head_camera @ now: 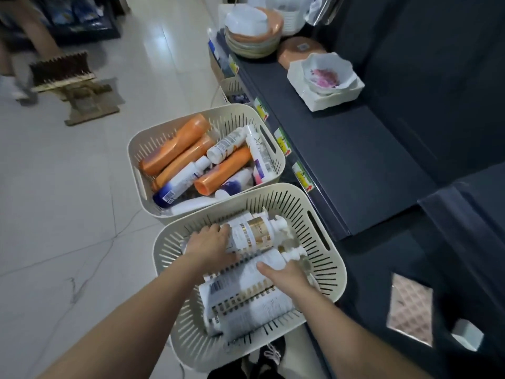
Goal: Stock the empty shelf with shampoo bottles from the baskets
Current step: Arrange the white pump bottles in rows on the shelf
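Left hand (210,244): curled over the top bottle's (257,231) base, in the near basket (273,190).
Right hand (287,277): wrapped round a second bottle (258,270) beside it.
Lift: bodies are best gripped, not pumps — the shelf (355,160) lies to the right.

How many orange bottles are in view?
3, all lying in the far basket: one orange bottle nearest the left wall, a second right beside it, a third mid-basket. More may be buried under the pile.

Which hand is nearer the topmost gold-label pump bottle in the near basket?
Left. The left hand grips the base of the gold-label bottle; the right hand holds the next bottle, beside it.
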The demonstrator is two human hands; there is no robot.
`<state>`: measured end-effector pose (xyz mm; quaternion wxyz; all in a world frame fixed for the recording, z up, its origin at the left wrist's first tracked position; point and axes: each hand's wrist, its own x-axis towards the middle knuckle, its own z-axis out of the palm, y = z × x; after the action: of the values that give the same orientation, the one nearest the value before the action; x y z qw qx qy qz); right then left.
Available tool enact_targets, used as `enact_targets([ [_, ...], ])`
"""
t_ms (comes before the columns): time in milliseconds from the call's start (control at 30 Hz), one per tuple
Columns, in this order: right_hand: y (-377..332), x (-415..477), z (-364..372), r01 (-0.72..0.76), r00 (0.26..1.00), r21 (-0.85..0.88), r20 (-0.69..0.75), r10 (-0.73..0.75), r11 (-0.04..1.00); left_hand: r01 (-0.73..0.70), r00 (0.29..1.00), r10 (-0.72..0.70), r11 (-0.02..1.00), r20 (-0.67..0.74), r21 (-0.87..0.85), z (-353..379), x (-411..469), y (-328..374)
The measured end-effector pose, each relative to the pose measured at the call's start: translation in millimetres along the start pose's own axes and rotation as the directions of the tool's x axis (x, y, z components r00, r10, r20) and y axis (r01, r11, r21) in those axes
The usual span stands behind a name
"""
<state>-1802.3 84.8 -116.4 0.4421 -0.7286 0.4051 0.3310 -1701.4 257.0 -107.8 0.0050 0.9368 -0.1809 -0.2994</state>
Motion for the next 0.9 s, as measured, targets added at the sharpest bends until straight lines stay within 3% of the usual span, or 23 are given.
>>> enact_targets([
  [100, -1, 11, 11, -0.066, 0.996, 0.164, -0.049, 0.075, 0.984, 0.014, 0.997, -0.013, 1.000, 0.082, -0.008, -1, 7, -5],
  [267, 0, 19, 16, -0.083, 0.990, 0.184, -0.097, 0.103, 0.979, 0.066, 0.976, -0.012, 0.968, 0.219, -0.240, -2, 8, -8],
  [400, 2, 13, 24, -0.032, 0.986, 0.102, -0.162, 0.048, 0.994, 0.172, 0.957, -0.029, 0.859, 0.290, -0.483, -1, 6, -20],
  [600, -4, 10, 35, 0.117, 0.993, 0.377, -0.062, -0.101, 0.919, 0.209, 0.953, 0.038, 0.634, 0.299, -0.745, -1, -3, -33],
  [733, -13, -2, 42, 0.127, 0.992, 0.512, -0.053, -0.116, 0.850, 0.223, 0.957, 0.039, 0.536, 0.288, -0.814, 2, -8, -45],
  [900, -33, -13, 27, 0.262, 0.961, 0.501, -0.211, -0.177, 0.825, 0.227, 0.953, 0.091, 0.415, 0.288, -0.881, -1, -13, -61],
])
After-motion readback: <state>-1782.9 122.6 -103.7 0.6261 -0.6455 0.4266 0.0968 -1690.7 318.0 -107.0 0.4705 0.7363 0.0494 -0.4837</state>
